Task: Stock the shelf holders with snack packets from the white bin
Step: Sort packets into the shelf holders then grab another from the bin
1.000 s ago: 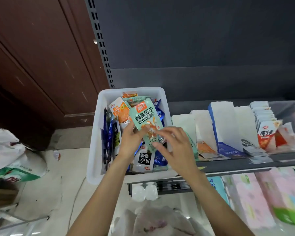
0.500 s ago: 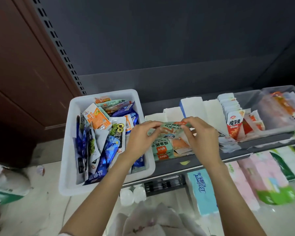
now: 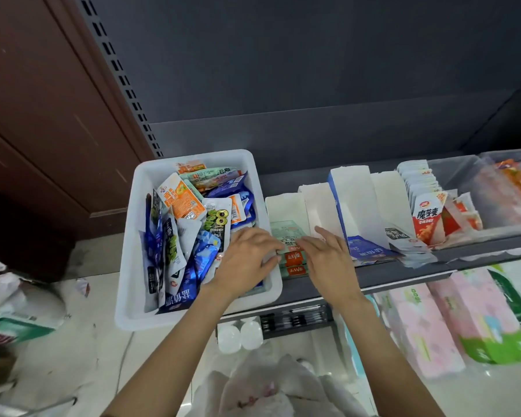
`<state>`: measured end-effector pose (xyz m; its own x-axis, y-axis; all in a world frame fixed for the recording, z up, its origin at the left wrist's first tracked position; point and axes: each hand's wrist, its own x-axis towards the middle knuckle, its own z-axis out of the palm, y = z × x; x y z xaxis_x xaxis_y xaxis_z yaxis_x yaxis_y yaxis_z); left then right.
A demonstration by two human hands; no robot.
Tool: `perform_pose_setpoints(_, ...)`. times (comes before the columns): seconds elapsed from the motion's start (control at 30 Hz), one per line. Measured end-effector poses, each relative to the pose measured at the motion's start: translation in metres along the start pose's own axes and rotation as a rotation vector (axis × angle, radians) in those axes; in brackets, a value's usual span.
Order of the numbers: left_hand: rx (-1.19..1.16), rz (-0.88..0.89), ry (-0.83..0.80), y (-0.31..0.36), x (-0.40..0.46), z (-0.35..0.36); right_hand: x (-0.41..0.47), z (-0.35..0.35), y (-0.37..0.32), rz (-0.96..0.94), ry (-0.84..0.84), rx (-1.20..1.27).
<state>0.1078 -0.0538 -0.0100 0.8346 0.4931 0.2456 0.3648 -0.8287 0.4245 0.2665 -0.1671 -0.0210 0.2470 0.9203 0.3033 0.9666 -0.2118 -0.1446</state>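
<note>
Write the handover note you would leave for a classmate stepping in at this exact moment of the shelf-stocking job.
Left hand: fingers loosely curled on the left edge of the green packets; whether it grips them is unclear.
Right hand: fingers straight, resting at their right side.
Green packets lie stacked in the leftmost white holder, beside the white bin.
Done: this holder has green packets; a holder further right has red packets.
Left: the bin holds many packets; the middle holders look nearly empty.
</note>
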Motion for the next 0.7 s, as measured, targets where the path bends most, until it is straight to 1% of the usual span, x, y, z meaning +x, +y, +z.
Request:
perform_pose_setpoints(0.07, 0.007, -0.02, -0.063, 0.001, -0.003, -0.002, 0.001, 0.001, -0.002, -0.014, -0.024, -0.037)
perform_pose_setpoints(0.1, -0.003, -0.027, -0.048, 0.001, -0.005, -0.005, 0.002, -0.002, -0.006, -0.005, -0.009, -0.018)
perform_pose_setpoints(0.13, -0.02, -0.04, -0.009, 0.001, -0.007, -0.01, 0.004, -0.006, -0.011, 0.006, 0.019, 0.026)
perform_pose_setpoints(0.2, -0.064, -0.098, 0.12, -0.001, -0.015, -0.023, 0.01, -0.02, -0.029, 0.005, 0.089, 0.157)
perform_pose_setpoints(0.27, -0.063, -0.214, 0.278, -0.009, -0.029, -0.036, 0.018, -0.032, -0.052, -0.036, 0.113, 0.286)
perform_pose_setpoints(0.33, -0.007, -0.364, 0.407, -0.024, -0.048, -0.048, 0.029, -0.036, -0.079, -0.078, 0.028, 0.445)
perform_pose_setpoints(0.4, 0.073, -0.5, 0.469, -0.042, -0.069, -0.055, 0.04, -0.025, -0.107, -0.081, -0.11, 0.617)
perform_pose_setpoints(0.47, 0.115, -0.623, 0.44, -0.057, -0.085, -0.06, 0.052, -0.004, -0.134, -0.031, -0.249, 0.688)
perform_pose_setpoints(0.53, 0.153, -0.685, 0.358, -0.066, -0.097, -0.063, 0.066, 0.021, -0.16, 0.034, -0.378, 0.632)
perform_pose_setpoints(0.63, 0.244, -0.679, 0.231, -0.074, -0.108, -0.061, 0.083, 0.046, -0.188, 0.114, -0.501, 0.415)
perform_pose_setpoints(0.7, 0.271, -0.658, 0.202, -0.077, -0.111, -0.06, 0.087, 0.054, -0.199, 0.141, -0.524, 0.372)
